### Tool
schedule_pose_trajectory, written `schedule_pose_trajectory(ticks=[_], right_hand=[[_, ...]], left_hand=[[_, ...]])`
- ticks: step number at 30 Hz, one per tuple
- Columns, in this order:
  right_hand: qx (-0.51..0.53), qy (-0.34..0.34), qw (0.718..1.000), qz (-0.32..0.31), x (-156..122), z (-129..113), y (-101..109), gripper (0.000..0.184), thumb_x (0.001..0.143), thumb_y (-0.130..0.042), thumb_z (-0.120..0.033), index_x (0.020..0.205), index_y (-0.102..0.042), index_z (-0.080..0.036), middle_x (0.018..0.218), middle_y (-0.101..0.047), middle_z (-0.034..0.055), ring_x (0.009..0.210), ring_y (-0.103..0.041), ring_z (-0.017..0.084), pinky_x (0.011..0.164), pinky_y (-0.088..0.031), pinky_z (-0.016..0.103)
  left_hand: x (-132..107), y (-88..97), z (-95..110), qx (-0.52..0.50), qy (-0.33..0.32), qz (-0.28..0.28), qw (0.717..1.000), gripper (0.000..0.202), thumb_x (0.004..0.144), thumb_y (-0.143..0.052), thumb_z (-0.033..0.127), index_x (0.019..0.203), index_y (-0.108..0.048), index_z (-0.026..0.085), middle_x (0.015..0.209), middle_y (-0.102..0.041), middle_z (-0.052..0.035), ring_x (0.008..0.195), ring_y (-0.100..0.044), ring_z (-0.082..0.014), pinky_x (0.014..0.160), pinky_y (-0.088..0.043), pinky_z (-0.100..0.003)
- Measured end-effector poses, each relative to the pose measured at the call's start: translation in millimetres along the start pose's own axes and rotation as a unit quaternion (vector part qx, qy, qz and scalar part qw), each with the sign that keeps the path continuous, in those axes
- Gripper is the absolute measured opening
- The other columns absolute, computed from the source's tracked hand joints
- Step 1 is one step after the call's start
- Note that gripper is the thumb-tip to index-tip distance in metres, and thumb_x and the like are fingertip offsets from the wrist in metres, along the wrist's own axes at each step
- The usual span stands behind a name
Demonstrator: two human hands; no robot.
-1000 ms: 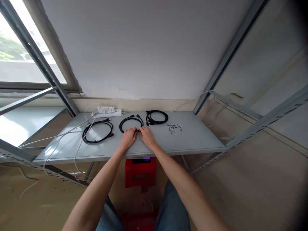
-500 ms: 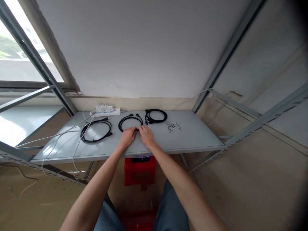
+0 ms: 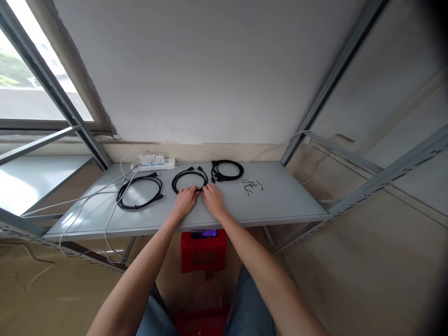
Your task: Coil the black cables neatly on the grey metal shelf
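A coiled black cable (image 3: 177, 177) lies on the grey shelf (image 3: 280, 200), its two plug ends pointing toward the wall. My left hand (image 3: 186, 198) is closed on the near side of this coil. Close beside it, my right hand (image 3: 212, 195) also grips the near side, fingertips pinched together. Whether a small tie is between the fingers is hidden. To the left rests another coiled black cable (image 3: 122, 196) with its plugs on the right. A third coiled black cable (image 3: 241, 172) sits at the back, just right of my hands. Several short black twist ties (image 3: 252, 185) are scattered farther right.
A white power strip (image 3: 170, 164) with adapters stands against the wall. White cords (image 3: 114, 212) run from it across the left of the shelf and over its front edge. Metal uprights (image 3: 304, 126) frame both sides. A red stool (image 3: 203, 254) is beneath the shelf.
Both hands stay at the near side of the middle coil with barely any finger movement. The whole view has shifted very slightly.
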State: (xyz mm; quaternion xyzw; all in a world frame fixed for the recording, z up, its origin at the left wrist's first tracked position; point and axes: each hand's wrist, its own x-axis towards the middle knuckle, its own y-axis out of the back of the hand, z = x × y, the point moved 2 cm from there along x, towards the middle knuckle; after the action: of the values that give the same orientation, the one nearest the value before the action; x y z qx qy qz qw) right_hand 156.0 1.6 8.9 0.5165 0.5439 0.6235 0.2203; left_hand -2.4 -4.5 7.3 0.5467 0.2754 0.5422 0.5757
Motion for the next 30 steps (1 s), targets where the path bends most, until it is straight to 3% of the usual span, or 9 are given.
schedule_pose_trajectory(ticks=[6,16,23,30], right_hand=[[0.012,0.01,1.0,-0.002,1,2,-5,0.024,0.109,-0.048,-0.018,0.108,-0.072,-0.017,0.109,-0.069,0.0143,0.111,-0.058,0.029,0.096,-0.046,0.041],[0.057,0.007,0.998,0.012,2,3,-5,0.014,0.107,-0.057,-0.022,0.106,-0.07,-0.019,0.11,-0.069,0.0114,0.109,-0.06,0.026,0.093,-0.047,0.037],[0.124,-0.008,0.992,0.018,4,4,-3,0.022,0.108,-0.053,-0.018,0.097,-0.072,-0.017,0.103,-0.071,0.0096,0.102,-0.061,0.022,0.094,-0.046,0.033],[0.241,-0.038,0.97,0.008,9,14,-10,0.012,0.1,-0.069,-0.016,0.089,-0.071,-0.018,0.091,-0.07,0.0046,0.091,-0.062,0.02,0.086,-0.045,0.03]], left_hand=[[1,-2.2,-1,-0.004,0.007,-0.001,1.0,0.03,0.111,-0.038,0.034,0.125,-0.063,0.022,0.116,-0.077,-0.0139,0.114,-0.07,-0.0308,0.096,-0.044,-0.042],[2,0.1,0,0.004,0.008,0.0,1.0,0.029,0.112,-0.038,0.033,0.124,-0.061,0.021,0.115,-0.077,-0.013,0.111,-0.071,-0.0306,0.096,-0.044,-0.042],[1,-2.2,-1,0.003,0.017,0.0,1.0,0.025,0.111,-0.04,0.03,0.122,-0.06,0.019,0.115,-0.077,-0.0152,0.113,-0.07,-0.0316,0.098,-0.042,-0.042],[1,-1.3,0,0.001,0.019,-0.002,1.0,0.024,0.111,-0.041,0.029,0.122,-0.059,0.018,0.115,-0.077,-0.0153,0.112,-0.071,-0.0321,0.098,-0.043,-0.043]])
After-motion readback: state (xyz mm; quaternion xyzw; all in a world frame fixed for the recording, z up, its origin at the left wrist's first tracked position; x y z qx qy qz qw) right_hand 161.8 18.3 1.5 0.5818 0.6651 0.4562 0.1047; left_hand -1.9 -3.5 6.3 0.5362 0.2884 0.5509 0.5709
